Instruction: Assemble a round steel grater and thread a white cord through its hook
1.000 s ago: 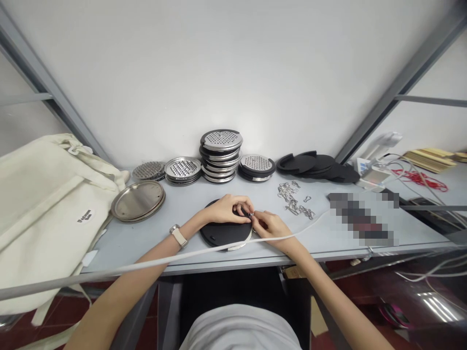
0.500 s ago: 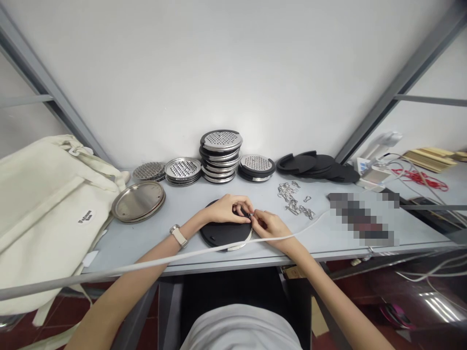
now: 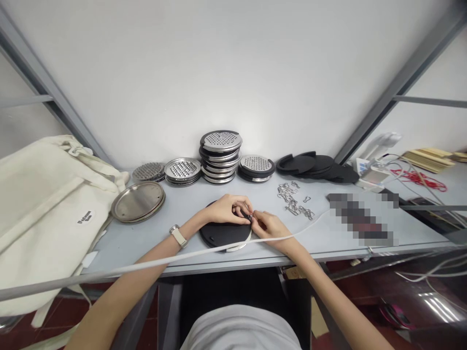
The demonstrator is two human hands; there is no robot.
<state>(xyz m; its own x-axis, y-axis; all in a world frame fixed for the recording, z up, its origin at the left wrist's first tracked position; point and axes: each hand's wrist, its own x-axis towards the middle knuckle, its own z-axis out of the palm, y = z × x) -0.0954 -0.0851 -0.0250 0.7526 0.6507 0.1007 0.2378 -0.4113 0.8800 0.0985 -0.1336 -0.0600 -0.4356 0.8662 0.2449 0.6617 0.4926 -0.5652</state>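
A round black cover lies flat on the table in front of me, with a silver metal rim showing along its lower right edge. Over its upper part rests my left hand, thumb and fingers closed at the right edge of the cover. My right hand pinches a tiny metal piece there, mostly hidden by fingertips; it looks like a small clip. The fingertips of both hands meet. Right of them lies a loose heap of small silver spring clips.
Behind my hands stand a tall stack of round graters, more grater discs and a lower stack. Black covers lie right, plain metal discs left. A white cable crosses in front; a cream bag sits left.
My fingers have shifted very slightly at the cover's right edge, closing more over the tiny metal piece. Everything else stays as it was.
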